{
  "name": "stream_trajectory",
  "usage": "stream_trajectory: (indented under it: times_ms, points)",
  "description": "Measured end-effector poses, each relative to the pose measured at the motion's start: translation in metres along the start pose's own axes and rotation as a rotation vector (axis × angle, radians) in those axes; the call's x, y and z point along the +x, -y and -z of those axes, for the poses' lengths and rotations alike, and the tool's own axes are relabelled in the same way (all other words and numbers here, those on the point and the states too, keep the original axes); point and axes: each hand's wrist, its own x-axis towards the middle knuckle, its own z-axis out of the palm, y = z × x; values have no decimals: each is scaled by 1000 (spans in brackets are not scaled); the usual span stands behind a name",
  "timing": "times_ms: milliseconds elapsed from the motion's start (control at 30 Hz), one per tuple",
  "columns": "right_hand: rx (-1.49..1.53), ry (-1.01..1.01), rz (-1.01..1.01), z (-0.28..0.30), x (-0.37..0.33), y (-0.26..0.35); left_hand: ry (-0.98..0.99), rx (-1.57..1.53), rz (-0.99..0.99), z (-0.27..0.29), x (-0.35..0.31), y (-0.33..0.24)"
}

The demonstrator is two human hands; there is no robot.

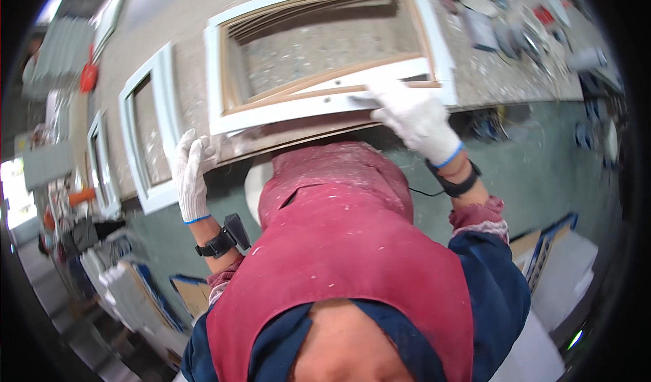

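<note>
A stack of white rectangular frames with a tan inner edging [215,104] lies on the bench in front of me. My right hand [413,116], in a white glove with a blue cuff, is over the near right corner of the top frame. Its fingers are closed around a small flat grey piece [365,101], too blurred to name. Two dark round spots mark the near rail beside it. My left hand [190,175], gloved the same way, is at the bench's front edge, left of the stack. Its fingers point up and hold nothing visible.
Another white frame [157,97] lies to the left, partly over the bench edge, with a smaller one [102,162] beyond it. Tools and clutter, including a grey box [479,29], fill the bench's right end. A red object [89,73] is at far left. Panels lean below on both sides.
</note>
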Motion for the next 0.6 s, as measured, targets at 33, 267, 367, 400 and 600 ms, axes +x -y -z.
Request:
stream_trajectory:
  times_ms: [33, 267, 367, 400, 600]
  points:
    - [39, -50, 43, -2, -2, 5, 51, -9, -46, -18, 4, -4]
    - [159, 105, -27, 3, -21, 55, -15, 65, -38, -20, 30, 24]
    - [124, 91, -24, -1, -27, 69, -19, -76, -8, 0, 32, 43]
    - [136, 74, -9, -2, -28, 73, -12, -99, -8, 9, 33, 53]
    - [112, 29, -28, -7, -25, 87, -196, -135, 97, 19, 1, 61]
